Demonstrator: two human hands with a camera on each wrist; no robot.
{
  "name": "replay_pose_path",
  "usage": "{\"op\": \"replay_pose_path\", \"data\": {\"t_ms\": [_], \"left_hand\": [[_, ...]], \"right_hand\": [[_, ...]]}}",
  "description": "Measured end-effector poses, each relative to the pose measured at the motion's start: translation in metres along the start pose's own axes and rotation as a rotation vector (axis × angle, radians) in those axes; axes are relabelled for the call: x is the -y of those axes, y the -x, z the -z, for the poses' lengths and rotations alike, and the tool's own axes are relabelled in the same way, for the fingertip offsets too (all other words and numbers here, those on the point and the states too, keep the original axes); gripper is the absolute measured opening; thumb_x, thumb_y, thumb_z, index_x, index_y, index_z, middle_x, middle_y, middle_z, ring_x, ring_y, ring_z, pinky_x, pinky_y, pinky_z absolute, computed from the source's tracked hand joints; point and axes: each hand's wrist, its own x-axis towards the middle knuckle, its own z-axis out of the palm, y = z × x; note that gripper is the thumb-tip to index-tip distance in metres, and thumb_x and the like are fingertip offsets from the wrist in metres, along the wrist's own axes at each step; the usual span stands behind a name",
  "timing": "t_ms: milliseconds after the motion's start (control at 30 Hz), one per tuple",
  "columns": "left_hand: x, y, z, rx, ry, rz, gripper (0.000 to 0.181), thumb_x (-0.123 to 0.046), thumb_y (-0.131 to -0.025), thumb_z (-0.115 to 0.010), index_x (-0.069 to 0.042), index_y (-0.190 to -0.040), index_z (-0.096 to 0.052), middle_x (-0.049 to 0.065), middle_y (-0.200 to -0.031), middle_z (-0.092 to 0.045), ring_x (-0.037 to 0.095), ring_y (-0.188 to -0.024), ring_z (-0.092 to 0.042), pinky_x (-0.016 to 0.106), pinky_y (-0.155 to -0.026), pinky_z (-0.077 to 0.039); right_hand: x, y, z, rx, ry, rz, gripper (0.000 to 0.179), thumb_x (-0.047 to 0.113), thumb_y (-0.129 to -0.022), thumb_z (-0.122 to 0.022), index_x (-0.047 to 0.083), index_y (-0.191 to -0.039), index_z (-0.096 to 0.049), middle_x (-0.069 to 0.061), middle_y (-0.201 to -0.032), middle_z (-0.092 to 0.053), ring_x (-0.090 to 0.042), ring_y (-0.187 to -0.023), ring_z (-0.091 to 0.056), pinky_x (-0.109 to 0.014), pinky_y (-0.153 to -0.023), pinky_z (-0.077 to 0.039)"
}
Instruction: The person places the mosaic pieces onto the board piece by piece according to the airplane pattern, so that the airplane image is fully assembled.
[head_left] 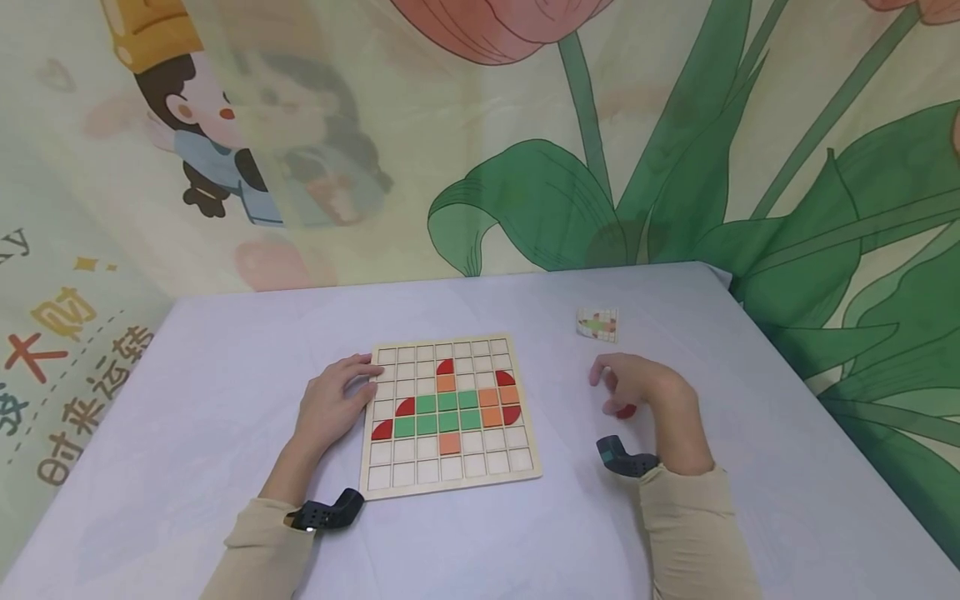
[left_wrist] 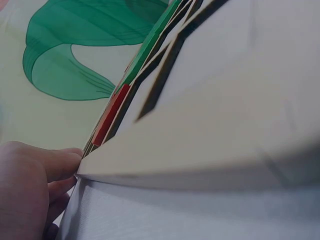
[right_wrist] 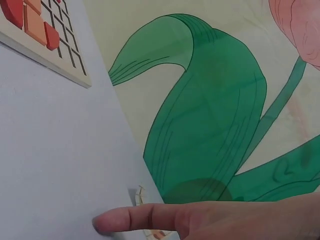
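A square wooden grid board (head_left: 427,475) lies on the table, with green and orange square tiles and red quarter-round tiles set in its cells. My left hand (head_left: 333,404) rests at its left edge, fingers touching the rim, as the left wrist view also shows. To the right of the board my right hand (head_left: 637,383) hovers over the table, fingers loosely bent. A red piece (head_left: 627,412) shows just under that hand, partly hidden by it. In the right wrist view one finger (right_wrist: 150,216) reaches out over the white cloth, and no held piece is visible there.
A small picture card (head_left: 597,325) with a similar coloured pattern lies behind my right hand. The table has a white cloth (head_left: 525,533), and a printed curtain with flowers and a cartoon figure (head_left: 225,158) hangs behind it. Each wrist wears a black camera band (head_left: 327,511).
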Motion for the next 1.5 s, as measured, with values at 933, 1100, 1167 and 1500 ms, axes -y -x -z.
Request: {"op": "replay_pose_path", "data": {"t_ms": [933, 1100, 1167, 1500], "left_hand": [[0.002, 0.0, 0.0, -0.008, -0.007, -0.005, 0.03, -0.023, -0.091, -0.056, -0.012, -0.118, -0.066, 0.013, -0.141, -0.05, 0.035, -0.136, -0.037, 0.06, -0.108, -0.025], [0.001, 0.0, 0.0, -0.002, -0.005, 0.001, 0.03, -0.023, -0.091, -0.056, -0.012, -0.117, -0.066, 0.012, -0.142, -0.049, 0.034, -0.137, -0.037, 0.059, -0.108, -0.025], [0.0, 0.0, 0.0, -0.001, -0.007, 0.002, 0.03, -0.023, -0.091, -0.057, -0.012, -0.118, -0.066, 0.012, -0.142, -0.049, 0.034, -0.137, -0.037, 0.059, -0.108, -0.025], [-0.001, 0.0, 0.001, -0.012, -0.011, 0.002, 0.03, -0.021, -0.091, -0.056, -0.012, -0.117, -0.066, 0.013, -0.141, -0.05, 0.035, -0.136, -0.038, 0.058, -0.108, -0.025]], "right_hand": [[-0.011, -0.01, 0.002, -0.045, -0.034, 0.021, 0.036, 0.023, -0.081, -0.075, 0.013, -0.111, -0.057, -0.012, -0.102, -0.057, -0.027, -0.095, -0.051, -0.037, -0.076, -0.047], [-0.008, -0.014, -0.001, -0.13, -0.033, 0.062, 0.03, 0.026, -0.084, -0.072, 0.009, -0.105, -0.058, -0.013, -0.1, -0.059, -0.026, -0.091, -0.052, -0.036, -0.076, -0.046], [-0.004, -0.015, -0.003, -0.15, -0.035, 0.07, 0.028, 0.026, -0.085, -0.07, 0.008, -0.103, -0.058, -0.013, -0.1, -0.06, -0.026, -0.09, -0.053, -0.037, -0.076, -0.047], [0.011, -0.022, -0.008, -0.188, -0.024, 0.086, 0.023, 0.025, -0.087, -0.068, 0.008, -0.1, -0.059, -0.011, -0.098, -0.063, -0.023, -0.086, -0.054, -0.034, -0.074, -0.047]]}}
